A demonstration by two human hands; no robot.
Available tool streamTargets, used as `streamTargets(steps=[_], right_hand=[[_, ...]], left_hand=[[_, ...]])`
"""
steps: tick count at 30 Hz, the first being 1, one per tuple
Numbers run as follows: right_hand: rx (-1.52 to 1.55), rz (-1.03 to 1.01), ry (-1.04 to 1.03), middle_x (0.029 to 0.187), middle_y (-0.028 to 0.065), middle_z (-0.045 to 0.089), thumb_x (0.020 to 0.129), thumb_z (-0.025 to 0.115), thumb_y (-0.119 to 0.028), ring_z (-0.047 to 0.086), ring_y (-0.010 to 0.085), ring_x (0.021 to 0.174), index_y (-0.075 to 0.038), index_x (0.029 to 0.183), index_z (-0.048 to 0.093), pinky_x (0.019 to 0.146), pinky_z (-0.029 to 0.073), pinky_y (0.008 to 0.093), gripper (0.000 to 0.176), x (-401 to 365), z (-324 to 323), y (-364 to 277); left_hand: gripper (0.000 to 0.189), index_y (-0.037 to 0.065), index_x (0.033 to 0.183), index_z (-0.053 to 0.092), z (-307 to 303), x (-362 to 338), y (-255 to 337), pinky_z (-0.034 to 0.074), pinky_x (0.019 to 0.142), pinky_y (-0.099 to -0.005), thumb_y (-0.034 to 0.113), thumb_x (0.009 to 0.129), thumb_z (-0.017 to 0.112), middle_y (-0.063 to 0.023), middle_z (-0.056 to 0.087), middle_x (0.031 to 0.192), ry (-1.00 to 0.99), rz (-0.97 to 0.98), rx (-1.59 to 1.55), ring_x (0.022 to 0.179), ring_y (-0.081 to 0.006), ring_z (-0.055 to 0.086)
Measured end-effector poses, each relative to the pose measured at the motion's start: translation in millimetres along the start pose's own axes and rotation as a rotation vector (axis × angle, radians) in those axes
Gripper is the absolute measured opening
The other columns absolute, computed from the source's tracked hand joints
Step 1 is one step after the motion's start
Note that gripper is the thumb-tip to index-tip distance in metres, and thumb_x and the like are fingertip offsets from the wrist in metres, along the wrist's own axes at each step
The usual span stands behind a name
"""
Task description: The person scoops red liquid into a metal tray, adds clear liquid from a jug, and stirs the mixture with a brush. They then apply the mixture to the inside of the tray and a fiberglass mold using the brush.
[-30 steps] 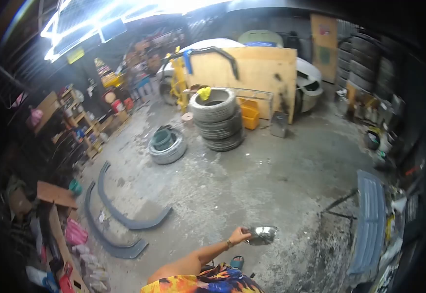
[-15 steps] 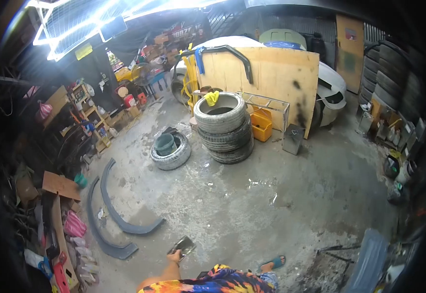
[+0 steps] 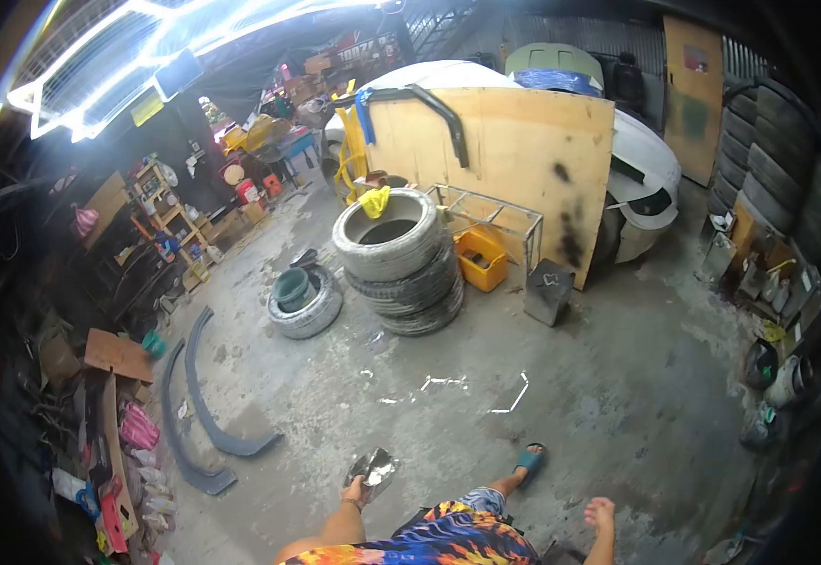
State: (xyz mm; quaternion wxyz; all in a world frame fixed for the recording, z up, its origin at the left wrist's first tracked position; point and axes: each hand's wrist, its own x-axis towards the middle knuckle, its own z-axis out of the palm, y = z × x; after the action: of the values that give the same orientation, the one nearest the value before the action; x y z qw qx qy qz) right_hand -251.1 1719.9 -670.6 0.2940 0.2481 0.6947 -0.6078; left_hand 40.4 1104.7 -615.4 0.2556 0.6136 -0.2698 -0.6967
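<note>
Light glints off a shiny, reflective piece (image 3: pixel 374 465) at half past six in your view, its near edge pinched in the mostly closed fingers of your left hand (image 3: pixel 355 493). Your right hand (image 3: pixel 600 514), at five o'clock, is apart from it, fingers partly curled with nothing visible in them. Between them lies your sandaled foot (image 3: pixel 530 460). Two curved gray strips (image 3: pixel 211 428) rest on the concrete floor (image 3: pixel 410 395) at eight o'clock. Near the middle, stacked tires (image 3: pixel 399 268) carry a yellow cloth (image 3: pixel 373 201); a yellow bin (image 3: pixel 482 273) sits at their three o'clock.
</note>
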Motion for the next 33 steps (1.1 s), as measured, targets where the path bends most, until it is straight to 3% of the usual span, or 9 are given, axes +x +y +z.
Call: streamTargets(steps=[5, 9, 13, 16, 20, 24, 29, 31, 33], right_hand=[[0.118, -0.131, 0.035, 0.079, 0.0045, 0.063, 0.094, 0.057, -0.019, 0.062, 0.0151, 0.061, -0.012, 0.107, 0.059, 0.048, 0.051, 0.0287, 0.015, 90.3, -62.2, -125.8], [0.338, -0.078, 0.209, 0.079, 0.0039, 0.062, 0.092, 0.062, -0.019, 0.06, 0.0126, 0.06, -0.01, 0.104, 0.06, 0.047, 0.048, 0.025, 0.016, 102.1, -112.0, -161.4], [0.34, 0.101, 0.433, 0.085, 0.0044, 0.066, 0.092, 0.059, -0.021, 0.062, 0.0165, 0.065, -0.009, 0.102, 0.063, 0.054, 0.051, 0.0315, 0.015, 67.8, -123.2, -121.7], [0.561, 0.202, 0.281, 0.087, 0.0045, 0.067, 0.091, 0.062, -0.025, 0.064, 0.0184, 0.065, -0.01, 0.103, 0.062, 0.05, 0.05, 0.0322, 0.02, 43.2, -107.2, 23.1], [0.361, 0.734, 0.371, 0.08, 0.0109, 0.066, 0.087, 0.064, -0.02, 0.064, 0.0244, 0.063, -0.009, 0.088, 0.064, 0.054, 0.052, 0.0418, 0.011, 84.1, -130.1, -56.0], [0.698, 0.64, 0.21, 0.086, 0.0116, 0.067, 0.089, 0.062, -0.023, 0.066, 0.0281, 0.071, -0.01, 0.092, 0.063, 0.063, 0.054, 0.0459, 0.014, 173.2, -207.9, -27.1], [0.397, 0.298, 0.472, 0.074, 0.0075, 0.062, 0.088, 0.062, -0.022, 0.061, 0.0231, 0.064, -0.009, 0.087, 0.064, 0.053, 0.049, 0.0394, 0.014, 289.3, -358.7, -234.6], [0.316, 0.115, 0.497, 0.077, 0.0048, 0.064, 0.091, 0.06, -0.022, 0.062, 0.0181, 0.065, -0.009, 0.096, 0.064, 0.056, 0.051, 0.0334, 0.015, 375.7, -415.8, -236.3], [0.349, 0.161, 0.389, 0.085, 0.0031, 0.065, 0.091, 0.056, -0.02, 0.063, 0.0149, 0.069, -0.01, 0.104, 0.064, 0.06, 0.052, 0.0325, 0.018, 404.8, -480.0, -359.7]], left_hand=[[0.03, -0.004, 0.097, 0.064, 195.3, 54.2, -48.8, 0.054, 0.06, -0.0332, 0.016, 0.076, 0.073, -0.0107, 0.063, 0.09, 0.003, 0.014, 0.494, 0.071, -0.0203, 0.064], [0.022, 0.006, 0.096, 0.062, 427.4, 23.3, -65.8, 0.05, 0.061, -0.0292, 0.019, 0.081, 0.072, -0.0009, 0.062, 0.083, -0.491, -0.028, 0.631, 0.069, -0.0122, 0.06], [0.015, 0.007, 0.093, 0.064, 610.0, -10.5, -84.8, 0.039, 0.045, -0.0239, 0.017, 0.083, 0.067, 0.0027, 0.058, 0.07, -0.86, 0.032, 0.999, 0.054, -0.0069, 0.051], [0.013, 0.007, 0.088, 0.067, 678.9, -49.6, -98.9, 0.037, 0.046, -0.0222, 0.019, 0.081, 0.069, 0.0036, 0.056, 0.066, -0.972, 0.219, 1.106, 0.053, -0.0072, 0.051], [0.028, 0.008, 0.099, 0.067, 864.5, -94.5, -194.0, 0.04, 0.052, -0.0239, 0.028, 0.081, 0.071, 0.002, 0.061, 0.079, -0.888, 0.144, 1.223, 0.064, -0.009, 0.056], [0.045, 0.008, 0.108, 0.066, 923.8, -96.1, -239.2, 0.046, 0.057, -0.0326, 0.042, 0.079, 0.072, -0.0027, 0.063, 0.09, -0.904, 0.027, 1.126, 0.073, -0.0145, 0.06], [0.065, 0.016, 0.128, 0.055, 968.5, -135.4, -269.3, 0.047, 0.081, -0.0499, 0.051, 0.075, 0.069, -0.0081, 0.061, 0.117, -0.404, -0.132, 1.086, 0.101, -0.0272, 0.06], [0.064, 0.018, 0.128, 0.054, 987.6, -120.1, -286.4, 0.046, 0.082, -0.0492, 0.055, 0.076, 0.065, -0.0082, 0.061, 0.119, -0.346, -0.214, 1.058, 0.103, -0.0273, 0.06], [0.066, 0.019, 0.129, 0.053, 1009.2, -112.8, -304.8, 0.044, 0.085, -0.0487, 0.059, 0.077, 0.06, -0.0081, 0.06, 0.121, -0.372, -0.304, 1.021, 0.106, -0.0274, 0.058]])
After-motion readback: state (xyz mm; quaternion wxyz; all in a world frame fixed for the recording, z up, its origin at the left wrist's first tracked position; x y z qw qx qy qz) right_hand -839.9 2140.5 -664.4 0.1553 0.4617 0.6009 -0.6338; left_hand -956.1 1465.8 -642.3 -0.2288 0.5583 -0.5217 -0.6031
